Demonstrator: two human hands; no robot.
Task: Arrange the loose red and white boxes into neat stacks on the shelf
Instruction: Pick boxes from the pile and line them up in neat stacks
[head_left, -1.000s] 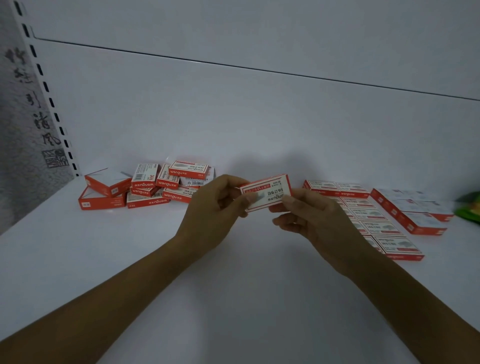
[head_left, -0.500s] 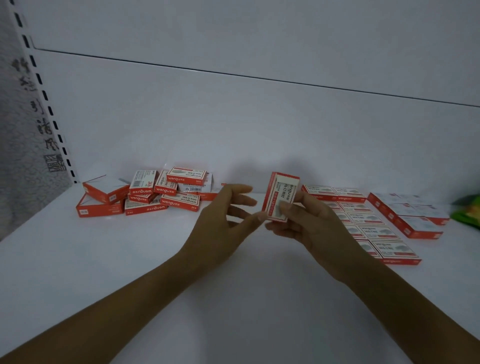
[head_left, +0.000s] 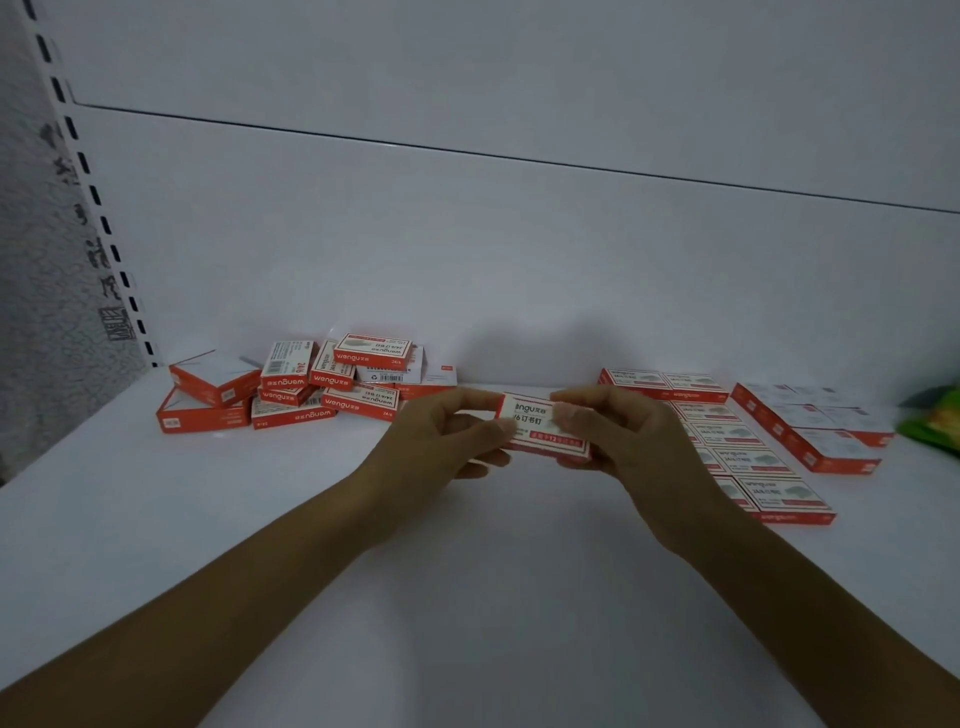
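At the far left a slotted upright (head_left: 96, 208) runs up the edge of the shelving, with a grey wall bearing dark brush writing (head_left: 57, 249) beside it. On the white shelf (head_left: 467, 597), back near the rear panel, lies the loose pile of red and white boxes (head_left: 322, 387). They lean on and overlap one another at odd angles, some face up, some on edge, two larger ones stacked crookedly at its left end.

To the right of the pile, the left hand (head_left: 436, 447) is raised above the middle of the shelf, with thumb and fingertips pinching the left end of a single box (head_left: 537, 426). That box is held clear of the shelf, tilted slightly, its printed white face towards me. The right hand (head_left: 639, 447) grips its other end, thumb on the face and fingers curled beneath.

Just behind and to the right of that hand, the tidy rows of boxes (head_left: 737, 434) lie flat, edge to edge, running from the back towards the front. Further right sits a second neat block (head_left: 810, 431), apart from the first. At the right edge there is a blurred green packet (head_left: 932, 415).
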